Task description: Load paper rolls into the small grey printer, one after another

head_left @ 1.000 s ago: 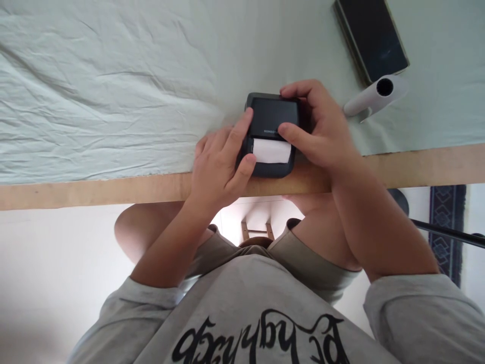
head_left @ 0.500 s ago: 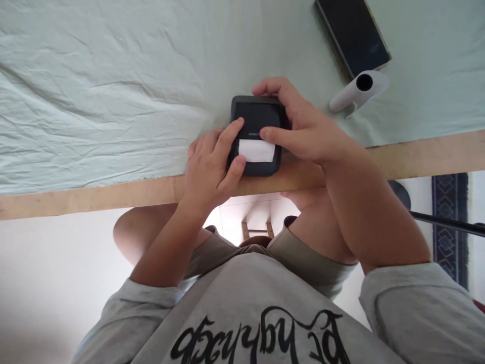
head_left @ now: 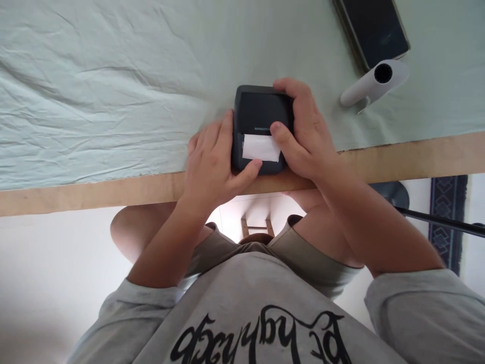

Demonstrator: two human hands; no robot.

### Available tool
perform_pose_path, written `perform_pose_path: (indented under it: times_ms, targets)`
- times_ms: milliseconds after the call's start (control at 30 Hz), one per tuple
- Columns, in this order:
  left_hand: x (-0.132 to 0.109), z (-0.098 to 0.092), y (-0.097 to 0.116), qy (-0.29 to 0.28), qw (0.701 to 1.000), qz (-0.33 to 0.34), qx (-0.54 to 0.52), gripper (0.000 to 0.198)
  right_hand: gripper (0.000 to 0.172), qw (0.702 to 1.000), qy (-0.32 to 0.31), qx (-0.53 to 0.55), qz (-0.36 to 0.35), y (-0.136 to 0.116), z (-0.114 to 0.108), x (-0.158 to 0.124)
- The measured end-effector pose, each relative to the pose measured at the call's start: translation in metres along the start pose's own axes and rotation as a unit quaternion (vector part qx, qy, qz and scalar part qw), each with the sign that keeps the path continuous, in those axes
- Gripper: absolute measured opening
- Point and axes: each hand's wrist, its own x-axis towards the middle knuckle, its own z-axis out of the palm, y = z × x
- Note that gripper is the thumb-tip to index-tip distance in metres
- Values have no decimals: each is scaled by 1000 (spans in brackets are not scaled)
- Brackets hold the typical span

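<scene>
A small, dark, rounded-square label printer lies at the table's front edge, a blank white paper strip across its lower part. My left hand is closed on its left side, the fingers along that side and the thumb on the front rim just below the paper. From the right, my right hand grips it too. Its index finger curls over the far right corner while the thumb presses on top beside the paper. The underside of the printer is hidden.
Pale green cloth with wrinkles covers the table, ending at a wooden edge strip. To the right stands a white tube-like object with a dark round end. Behind it lies a black phone-like slab. My legs are under the table.
My left index finger has come off the printer's top to its left side, and the left thumb has slid right. My right hand has shifted slightly along the printer's right side.
</scene>
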Motion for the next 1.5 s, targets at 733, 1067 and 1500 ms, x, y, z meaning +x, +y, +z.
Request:
perform_pose_path:
  times_ms: [733,1067,1500]
  targets:
    - [8,-4,-9,92,982,-89,-138,18,42,998,16,54,2,12,2,0]
    - [6,-4,-10,107,984,-80,-117,38,44,999,10,51,-2,12,0,0]
    - [0,-6,-5,99,990,-34,-91,39,40,1000,-5,12,8,2,-3,0]
